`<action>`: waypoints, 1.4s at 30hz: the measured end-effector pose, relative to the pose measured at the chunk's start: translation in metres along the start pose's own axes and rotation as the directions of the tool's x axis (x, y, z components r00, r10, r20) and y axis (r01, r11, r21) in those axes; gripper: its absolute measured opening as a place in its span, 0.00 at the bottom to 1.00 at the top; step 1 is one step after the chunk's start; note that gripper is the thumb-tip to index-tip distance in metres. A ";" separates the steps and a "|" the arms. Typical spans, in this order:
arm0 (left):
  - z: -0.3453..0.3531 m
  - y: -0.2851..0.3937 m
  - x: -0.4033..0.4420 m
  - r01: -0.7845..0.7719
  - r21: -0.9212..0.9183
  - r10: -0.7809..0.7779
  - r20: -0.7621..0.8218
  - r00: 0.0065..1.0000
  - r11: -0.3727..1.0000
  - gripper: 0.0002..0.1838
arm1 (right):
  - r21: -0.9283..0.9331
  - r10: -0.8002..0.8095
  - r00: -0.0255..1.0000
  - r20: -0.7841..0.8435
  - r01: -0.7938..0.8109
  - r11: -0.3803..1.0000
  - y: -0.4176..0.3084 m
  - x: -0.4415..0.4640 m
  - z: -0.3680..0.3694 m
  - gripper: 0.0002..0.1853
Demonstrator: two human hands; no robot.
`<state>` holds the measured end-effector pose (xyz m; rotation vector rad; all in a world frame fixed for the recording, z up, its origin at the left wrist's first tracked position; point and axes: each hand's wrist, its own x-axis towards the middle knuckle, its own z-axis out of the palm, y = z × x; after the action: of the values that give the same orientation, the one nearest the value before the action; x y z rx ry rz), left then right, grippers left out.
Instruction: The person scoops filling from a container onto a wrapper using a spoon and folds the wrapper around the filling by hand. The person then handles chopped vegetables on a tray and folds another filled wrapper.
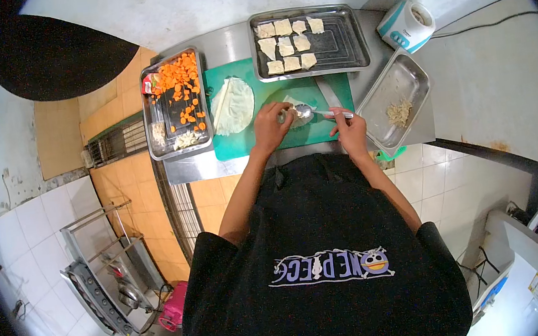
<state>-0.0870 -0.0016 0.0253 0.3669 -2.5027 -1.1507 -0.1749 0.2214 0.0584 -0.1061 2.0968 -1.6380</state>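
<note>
1. Nearest the camera is the person's black shirt [316,222], facing the bench [225,46].
2. A green board [268,91] lies on the bench, under both hands.
3. A dark tray [342,38] overlaps the board's far edge. It carries ten flat pale pieces [285,47] in three rows; these look done.
4. The left tray [161,110] holds cut carrots [176,76] and two pale chopped heaps, apparently not used up.
5. The right tray [402,76] has only a small mound of pale filling [400,113], so little of that seems left.
6. Round sheets [234,106] lie on the board's left; judging by them, more remains to be worked.
7. The left hand [271,127] curls at the wrapper's left edge; I cannot tell whether its fingers pinch it.
8. The right hand [349,129] has its fingers clamped on a spoon's handle.
9. The small wrapper [301,121] lies on the board between the hands, seemingly mid-filling and unclosed.
10. The spoon [305,109] has its bowl over the wrapper.
</note>
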 end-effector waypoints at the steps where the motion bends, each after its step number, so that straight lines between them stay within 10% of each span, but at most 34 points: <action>1: 0.000 -0.001 0.000 -0.005 0.007 0.005 -0.001 1.000 1.000 0.10 | 0.001 -0.006 1.000 -0.001 0.006 1.000 0.001 0.000 0.000 0.18; 32: -0.002 -0.026 -0.003 -0.090 0.127 0.086 0.039 0.996 0.988 0.11 | 0.094 0.076 0.996 -0.044 -0.072 0.993 0.000 -0.010 -0.033 0.18; 42: 0.004 -0.012 -0.019 -0.044 0.305 0.040 0.018 0.999 0.951 0.12 | 0.392 0.172 0.911 -0.376 -0.012 0.920 0.018 -0.049 -0.127 0.18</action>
<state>-0.0709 0.0011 0.0097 0.3853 -2.6879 -0.7492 -0.1797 0.3570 0.0786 0.4969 1.9668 -2.1143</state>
